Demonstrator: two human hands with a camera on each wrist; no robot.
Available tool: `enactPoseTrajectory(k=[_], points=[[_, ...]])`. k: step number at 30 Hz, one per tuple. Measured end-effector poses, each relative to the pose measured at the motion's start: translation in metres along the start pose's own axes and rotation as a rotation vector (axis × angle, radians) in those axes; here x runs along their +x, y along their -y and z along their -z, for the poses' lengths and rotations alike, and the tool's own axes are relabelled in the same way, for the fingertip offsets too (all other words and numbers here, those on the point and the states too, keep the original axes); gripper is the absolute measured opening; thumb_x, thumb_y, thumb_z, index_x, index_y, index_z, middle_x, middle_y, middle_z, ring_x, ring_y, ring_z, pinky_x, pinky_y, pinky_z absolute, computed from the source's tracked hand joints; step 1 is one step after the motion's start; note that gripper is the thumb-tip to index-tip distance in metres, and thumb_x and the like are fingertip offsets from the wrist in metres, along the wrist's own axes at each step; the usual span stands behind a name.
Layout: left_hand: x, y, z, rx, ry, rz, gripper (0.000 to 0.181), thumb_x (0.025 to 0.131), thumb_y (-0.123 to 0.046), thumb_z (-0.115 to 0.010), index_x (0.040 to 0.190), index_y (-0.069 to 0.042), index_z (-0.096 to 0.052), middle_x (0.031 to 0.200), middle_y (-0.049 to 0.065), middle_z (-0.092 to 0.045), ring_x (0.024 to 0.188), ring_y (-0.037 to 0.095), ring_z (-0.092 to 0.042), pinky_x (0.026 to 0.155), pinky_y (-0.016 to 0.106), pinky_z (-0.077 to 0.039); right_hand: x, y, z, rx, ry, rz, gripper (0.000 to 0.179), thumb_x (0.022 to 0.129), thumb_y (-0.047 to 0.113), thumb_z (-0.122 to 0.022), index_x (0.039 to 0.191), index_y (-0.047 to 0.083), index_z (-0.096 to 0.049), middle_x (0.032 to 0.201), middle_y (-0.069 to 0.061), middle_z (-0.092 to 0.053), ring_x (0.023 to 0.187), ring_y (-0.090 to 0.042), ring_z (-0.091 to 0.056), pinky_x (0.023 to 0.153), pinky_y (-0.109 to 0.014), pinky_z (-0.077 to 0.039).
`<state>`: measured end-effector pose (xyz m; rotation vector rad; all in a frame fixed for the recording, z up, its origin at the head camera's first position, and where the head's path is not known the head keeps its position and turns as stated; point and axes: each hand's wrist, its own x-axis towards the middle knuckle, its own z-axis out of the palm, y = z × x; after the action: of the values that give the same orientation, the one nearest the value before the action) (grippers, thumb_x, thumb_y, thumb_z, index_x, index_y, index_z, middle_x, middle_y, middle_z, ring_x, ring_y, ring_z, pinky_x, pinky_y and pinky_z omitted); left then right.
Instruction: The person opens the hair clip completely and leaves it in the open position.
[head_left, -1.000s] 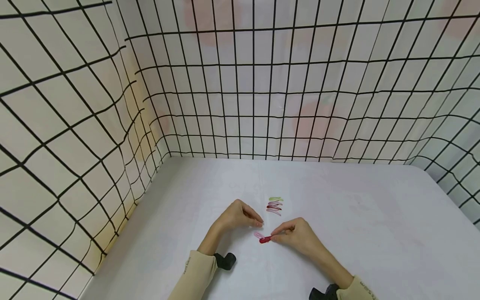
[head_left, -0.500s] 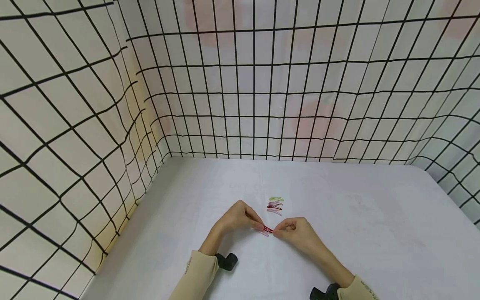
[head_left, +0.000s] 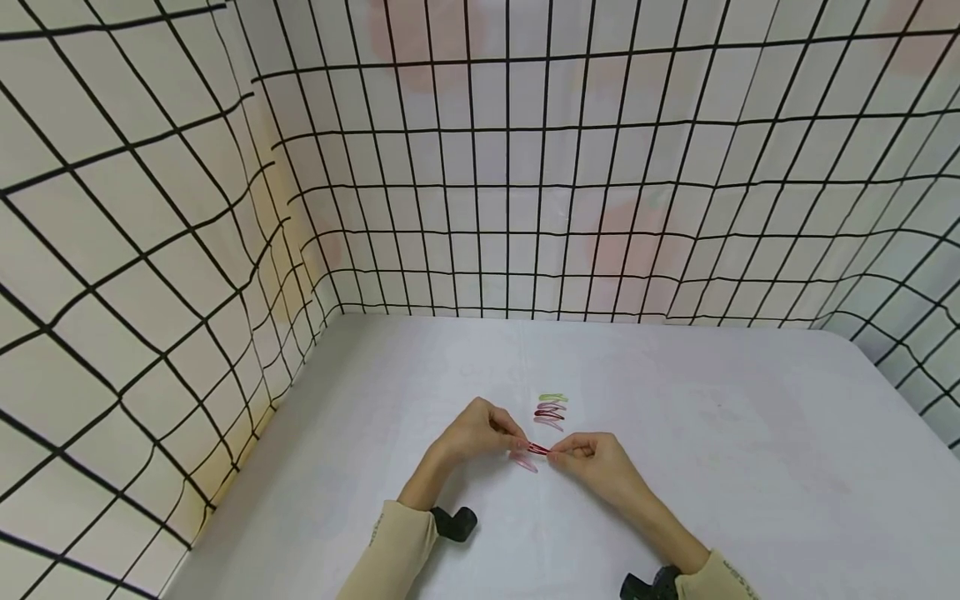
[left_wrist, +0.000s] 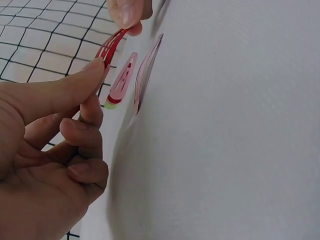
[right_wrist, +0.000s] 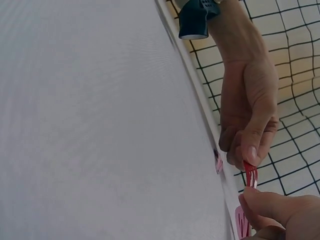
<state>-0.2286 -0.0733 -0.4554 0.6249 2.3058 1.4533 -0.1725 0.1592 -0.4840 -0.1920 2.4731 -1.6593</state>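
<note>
A red snap hair clip [head_left: 537,448] is stretched between my two hands above the white table. My left hand [head_left: 480,429] pinches one end with thumb and forefinger, its other fingers curled loosely. The opposite end is in the fingertips of my right hand [head_left: 600,462]. In the left wrist view the red clip [left_wrist: 111,47] shows its slotted side and a slight bend. Just under the hands a pink hair clip [head_left: 527,463] lies on the table, partly hidden by the left fingers in the head view.
Farther out on the white tabletop [head_left: 712,417] several hair clips [head_left: 550,414], green, pink and red, lie in a short column. Black wire mesh [head_left: 507,192] stands along the back and sides of the table. Each wrist wears a black camera mount [head_left: 455,523].
My right hand has lifted the red hair clip from beside the pink one and turned it. My left hand, empty a second ago, has taken its other end.
</note>
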Motion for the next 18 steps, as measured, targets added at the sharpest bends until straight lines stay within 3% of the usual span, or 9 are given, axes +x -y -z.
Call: enactPoseTrajectory(k=[8,12,18], points=[[0.0012,-0.0011,-0.0022,-0.048,-0.057,0.014,0.008,0.080,-0.005,-0.084,0.087,-0.003,-0.081,0.089,0.010,-0.078,0.072,0.005,-0.056,0.062,0.018,-0.041,0.0009,0.0013,-0.0003,0.054,-0.077,-0.056,0.015,0.088,0.018,-0.077,0.095,0.005,-0.078,0.067,-0.004,-0.069,0.057,-0.003,-0.050,0.054,-0.021,-0.041],[0.0033,-0.0022,-0.0044,-0.032,-0.101,-0.029,0.012,0.076,-0.005,-0.087,0.086,-0.006,-0.081,0.085,0.008,-0.076,0.067,0.006,-0.050,0.059,0.017,-0.038,0.0018,0.0024,0.0002,0.081,-0.107,-0.088,0.017,0.088,0.016,-0.076,0.098,0.002,-0.078,0.078,-0.006,-0.075,0.063,-0.005,-0.053,0.059,-0.022,-0.042],[0.0052,-0.0039,-0.0065,0.007,-0.166,-0.098,0.015,0.074,-0.006,-0.089,0.088,-0.011,-0.083,0.079,0.005,-0.073,0.064,0.007,-0.045,0.057,0.018,-0.035,0.0025,0.0040,0.0029,0.152,-0.062,-0.131,0.021,0.090,0.014,-0.073,0.102,-0.002,-0.076,0.092,-0.007,-0.079,0.073,-0.004,-0.055,0.067,-0.020,-0.044]])
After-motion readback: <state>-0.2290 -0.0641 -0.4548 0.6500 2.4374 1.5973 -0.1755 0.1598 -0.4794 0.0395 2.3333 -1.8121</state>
